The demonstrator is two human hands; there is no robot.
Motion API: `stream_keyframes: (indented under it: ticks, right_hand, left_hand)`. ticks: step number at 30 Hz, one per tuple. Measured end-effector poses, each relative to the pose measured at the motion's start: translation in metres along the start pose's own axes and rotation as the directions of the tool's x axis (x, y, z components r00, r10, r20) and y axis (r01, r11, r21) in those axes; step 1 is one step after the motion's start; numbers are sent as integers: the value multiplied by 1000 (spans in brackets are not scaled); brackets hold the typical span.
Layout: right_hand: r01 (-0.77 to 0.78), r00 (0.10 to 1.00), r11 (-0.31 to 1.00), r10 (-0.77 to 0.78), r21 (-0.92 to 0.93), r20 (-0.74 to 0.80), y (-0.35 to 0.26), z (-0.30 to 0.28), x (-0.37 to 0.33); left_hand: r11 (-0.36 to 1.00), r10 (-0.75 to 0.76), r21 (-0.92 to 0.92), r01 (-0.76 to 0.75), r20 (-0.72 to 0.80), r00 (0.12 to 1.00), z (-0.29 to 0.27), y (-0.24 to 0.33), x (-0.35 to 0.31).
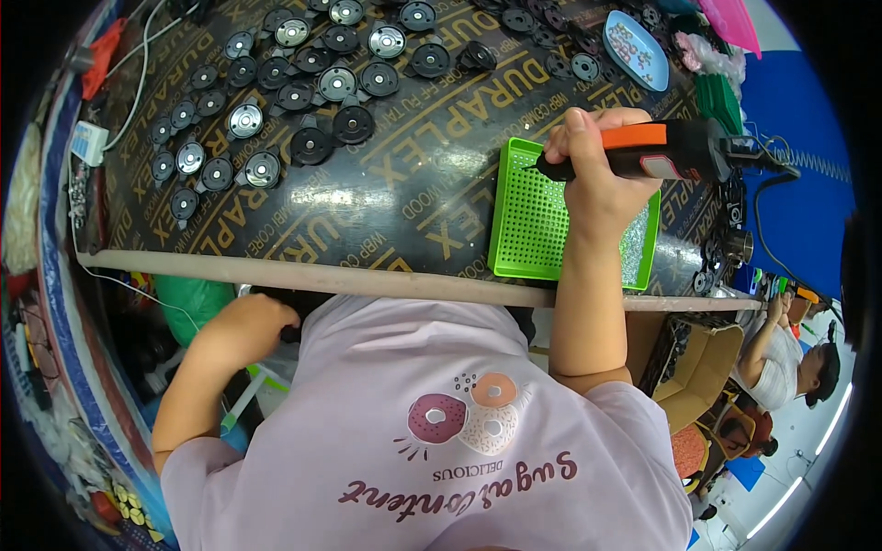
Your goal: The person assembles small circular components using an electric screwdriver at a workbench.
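Orange and black plastic fills my right hand (pixel 597 170): it's a pen-shaped electric screwdriver (pixel 661 151), lying level, fingers wrapped tight around its barrel, dark tip aimed to my left. That tip hangs over the upper left corner of a bright green square plastic tray with a dotted grid (pixel 537 220), and I can't tell whether it touches the grid. The tray sits on the dark printed plywood worktop (pixel 395 197), close to the pale wooden strip along the table's near edge (pixel 367 280). A coiled cable (pixel 813 165) runs off the back of the screwdriver to my right.

My left hand (pixel 253 326) is down below the table edge, knuckles toward the camera; it's curled against something dark, but I can't tell if the fingers are gripping anything or just bunched.

Across the far left of the worktop lie rows of round black discs, some with shiny metal centres (pixel 276 101), well apart from the tray. Up at the far right there's a pale blue oval dish holding small parts (pixel 634 50), with a stack of green trays (pixel 717 101) just beside it.

My pink shirt with doughnut pictures (pixel 459 432) takes up the lower middle. Off to the lower right, another person in a white top (pixel 781 358) sits by a cardboard box (pixel 703 367).
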State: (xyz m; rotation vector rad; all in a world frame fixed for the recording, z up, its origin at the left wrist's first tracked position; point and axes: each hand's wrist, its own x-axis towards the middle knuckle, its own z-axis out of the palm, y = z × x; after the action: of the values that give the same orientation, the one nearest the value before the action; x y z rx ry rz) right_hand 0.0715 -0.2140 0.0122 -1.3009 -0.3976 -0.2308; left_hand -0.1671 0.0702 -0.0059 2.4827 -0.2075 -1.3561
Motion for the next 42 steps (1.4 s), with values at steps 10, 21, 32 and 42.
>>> stream_keyframes:
  ticks: [10,21,32,42]
  right_hand:
    - [-3,1000,999,4,31,-9,3,-1,-3]
    - [-23,1000,1000,22,-17,-19,2,-3,-4]
    - [0,1000,998,-1,-60,-19,6,-9,-3]
    - [-8,1000,1000,8,-29,6,6,-5,-4]
  left_hand:
    - [899,186,-217,-381,-598,779,-54,34,23]
    - [979,-34,-2,203,-988,152,-126,53,96]
    - [999,31,35,21,-981,190,-121,64,111]
    - [352,-24,-718,-601,-649,761,-86,111,121]
